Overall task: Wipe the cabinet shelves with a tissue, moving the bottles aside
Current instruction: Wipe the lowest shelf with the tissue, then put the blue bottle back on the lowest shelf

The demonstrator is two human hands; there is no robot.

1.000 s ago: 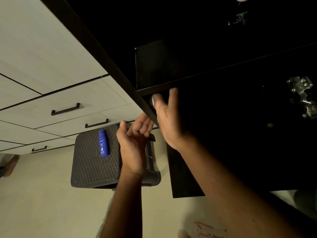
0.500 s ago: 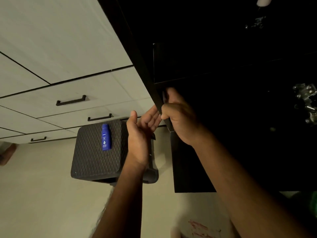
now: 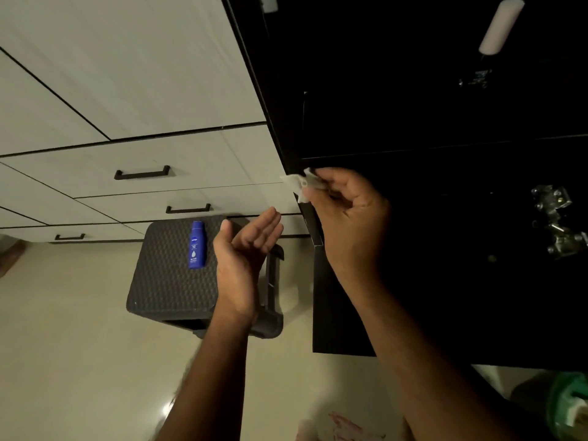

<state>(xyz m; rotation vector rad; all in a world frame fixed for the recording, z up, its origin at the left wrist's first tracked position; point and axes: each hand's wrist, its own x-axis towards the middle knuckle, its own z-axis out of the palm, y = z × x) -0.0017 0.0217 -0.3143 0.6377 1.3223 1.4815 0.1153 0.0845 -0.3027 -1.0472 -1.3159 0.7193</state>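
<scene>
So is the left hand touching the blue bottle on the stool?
Apart. The head view shows the left hand open, palm up, with bare woven stool top visible between it and the blue bottle.

Tissue (image 3: 297, 186): small, white, crumpled; pinched in the right hand (image 3: 346, 218) at the front edge of a shelf.
Cabinet (image 3: 445, 192): black, open, interior very dark.
Shelves: thin dark boards; one front edge (image 3: 397, 152) shows just above the tissue.
Bottles: one blue with white label (image 3: 197, 245), lying flat on a dark woven box; one dark with pale cap (image 3: 498, 27), high inside the cabinet.
</scene>
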